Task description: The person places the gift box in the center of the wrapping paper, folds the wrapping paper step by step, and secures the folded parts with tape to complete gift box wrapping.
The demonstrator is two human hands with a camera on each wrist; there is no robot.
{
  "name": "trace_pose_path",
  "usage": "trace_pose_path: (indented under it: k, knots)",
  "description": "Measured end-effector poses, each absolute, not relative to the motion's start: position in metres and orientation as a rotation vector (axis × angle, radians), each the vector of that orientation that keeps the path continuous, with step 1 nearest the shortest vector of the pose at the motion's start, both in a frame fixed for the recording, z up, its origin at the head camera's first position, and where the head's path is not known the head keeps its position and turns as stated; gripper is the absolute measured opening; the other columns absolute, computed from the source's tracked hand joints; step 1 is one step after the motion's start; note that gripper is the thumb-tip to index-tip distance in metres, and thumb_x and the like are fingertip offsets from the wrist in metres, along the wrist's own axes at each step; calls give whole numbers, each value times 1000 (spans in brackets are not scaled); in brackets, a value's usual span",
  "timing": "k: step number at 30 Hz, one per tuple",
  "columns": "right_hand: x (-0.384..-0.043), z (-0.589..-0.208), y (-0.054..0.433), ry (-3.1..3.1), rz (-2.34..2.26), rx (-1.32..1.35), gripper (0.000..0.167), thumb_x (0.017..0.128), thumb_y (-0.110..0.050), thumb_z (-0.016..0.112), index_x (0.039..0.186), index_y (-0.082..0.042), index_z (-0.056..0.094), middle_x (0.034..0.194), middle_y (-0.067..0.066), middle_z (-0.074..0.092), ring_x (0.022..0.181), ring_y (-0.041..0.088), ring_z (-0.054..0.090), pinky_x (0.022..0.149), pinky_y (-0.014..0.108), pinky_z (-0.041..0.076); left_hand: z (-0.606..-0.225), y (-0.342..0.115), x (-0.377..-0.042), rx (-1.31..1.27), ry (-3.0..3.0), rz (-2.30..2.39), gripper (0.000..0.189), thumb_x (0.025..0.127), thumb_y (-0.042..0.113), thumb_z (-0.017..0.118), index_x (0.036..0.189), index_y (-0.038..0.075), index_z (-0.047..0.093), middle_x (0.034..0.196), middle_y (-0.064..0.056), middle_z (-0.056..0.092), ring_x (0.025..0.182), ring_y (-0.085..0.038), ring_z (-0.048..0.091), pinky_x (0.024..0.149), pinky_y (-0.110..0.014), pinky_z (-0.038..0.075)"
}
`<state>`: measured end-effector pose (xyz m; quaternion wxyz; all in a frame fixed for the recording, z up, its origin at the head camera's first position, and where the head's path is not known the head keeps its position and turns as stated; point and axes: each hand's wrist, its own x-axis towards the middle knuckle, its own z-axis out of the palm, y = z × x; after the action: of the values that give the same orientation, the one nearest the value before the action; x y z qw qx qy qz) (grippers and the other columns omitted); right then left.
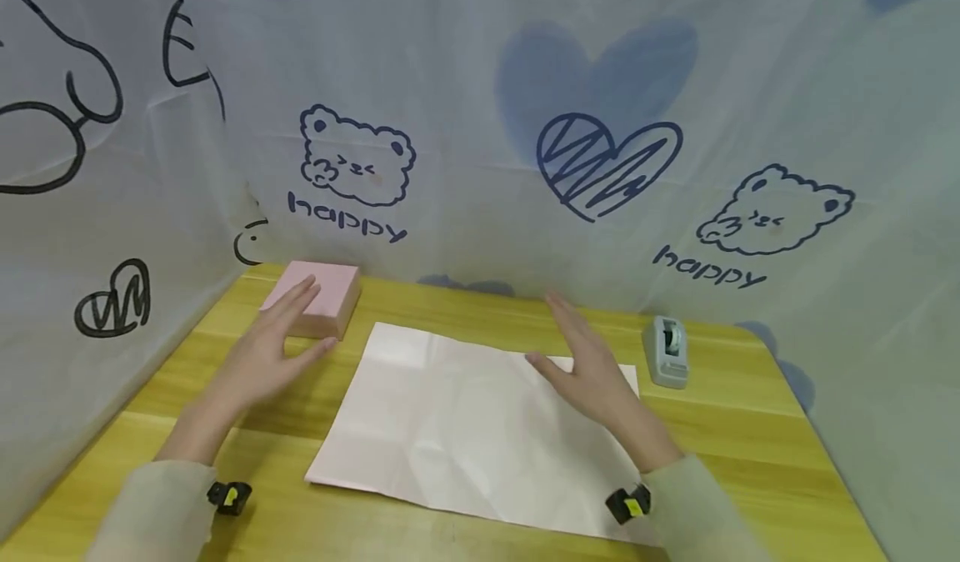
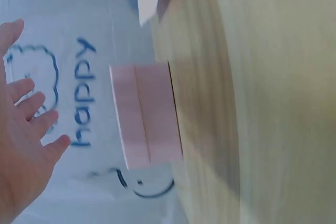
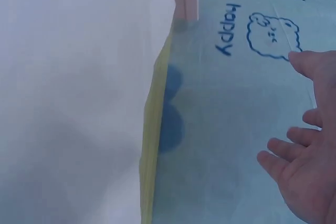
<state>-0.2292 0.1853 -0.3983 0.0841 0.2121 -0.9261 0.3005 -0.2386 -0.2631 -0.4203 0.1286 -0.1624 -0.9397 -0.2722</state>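
Observation:
A pink box (image 1: 318, 291) stands near the back left of the wooden table. My left hand (image 1: 262, 358) is raised in front of it, fingers spread and holding nothing; in the left wrist view the hand (image 2: 26, 145) is apart from the box (image 2: 144, 116). A large pale pink sheet of paper (image 1: 465, 429), lightly creased, lies flat across the middle. Over its right part hovers my right hand (image 1: 588, 370), fingers extended, nothing in it. The right wrist view has this hand (image 3: 310, 156) to the right of the sheet (image 3: 73, 98).
A grey tape dispenser (image 1: 666, 352) with a roll of tape stands at the back right, beyond the paper's corner. White cloth (image 1: 465, 237) printed with bears and hearts hangs behind the table (image 1: 750, 429) and along its sides.

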Motion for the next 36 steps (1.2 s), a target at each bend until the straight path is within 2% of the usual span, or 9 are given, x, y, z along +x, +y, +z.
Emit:
trace_pose_path:
  k: [4, 10, 18, 22, 24, 28, 31, 36]
  knots:
    - [-255, -402, 144, -2708, 1029, 692, 82, 102, -40, 66, 166, -11, 25, 171, 12, 24, 157, 34, 25, 125, 58, 25, -421, -282, -251, -361, -2752, -830, 95, 98, 47, 70, 167, 9, 17, 175, -13, 9, 154, -52, 18, 118, -75, 20]
    - [-285, -415, 86, -2791, 1171, 692, 82, 102, -41, 66, 168, -19, 22, 173, 3, 20, 158, 29, 22, 126, 54, 23, -425, -303, -271, -300, -2813, -925, 106, 97, 47, 72, 168, 10, 3, 174, -15, -4, 154, -54, 9, 120, -74, 15]
    - [-319, -431, 17, -2927, 1161, 746, 85, 101, -42, 67, 168, -16, 20, 172, 4, 22, 157, 26, 25, 127, 43, 23, -425, -322, -293, -280, -2921, -978, 120, 92, 47, 78, 166, 6, -8, 172, -24, -8, 153, -56, 4, 121, -71, 11]
    - [-329, -442, -12, -2987, 1191, 706, 86, 100, -41, 69, 167, -16, 21, 171, 3, 27, 155, 25, 30, 126, 41, 27, -426, -330, -304, -264, -2980, -1000, 126, 90, 44, 81, 164, 4, -12, 169, -29, -11, 152, -59, 2, 121, -72, 10]
    - [-331, -446, -25, -3018, 1205, 690, 88, 100, -40, 70, 167, -15, 21, 170, 4, 29, 155, 25, 32, 126, 40, 29, -428, -334, -308, -239, -3008, -1021, 129, 88, 44, 83, 163, 2, -14, 168, -33, -10, 151, -60, 2, 121, -72, 10]
    - [-332, -454, -48, -3066, 1208, 695, 91, 99, -40, 72, 168, -14, 18, 170, 4, 29, 155, 23, 31, 125, 37, 30, -433, -340, -312, -178, -3076, -1044, 133, 87, 47, 84, 162, -1, -14, 164, -41, 2, 147, -63, 16, 119, -73, 17]
    - [-332, -458, -61, -3073, 1209, 725, 89, 101, -38, 69, 168, -12, 16, 171, 4, 27, 155, 21, 30, 125, 34, 29, -435, -343, -314, -161, -3113, -1045, 130, 88, 50, 81, 162, -5, -11, 162, -43, 12, 145, -63, 22, 118, -73, 21]
    - [-329, -461, -76, -3081, 1221, 757, 83, 105, -37, 61, 168, -13, 12, 171, 2, 24, 155, 18, 29, 124, 33, 29, -440, -342, -318, -185, -3131, -1033, 117, 94, 48, 75, 161, -10, -1, 161, -43, 14, 146, -63, 19, 119, -71, 21]
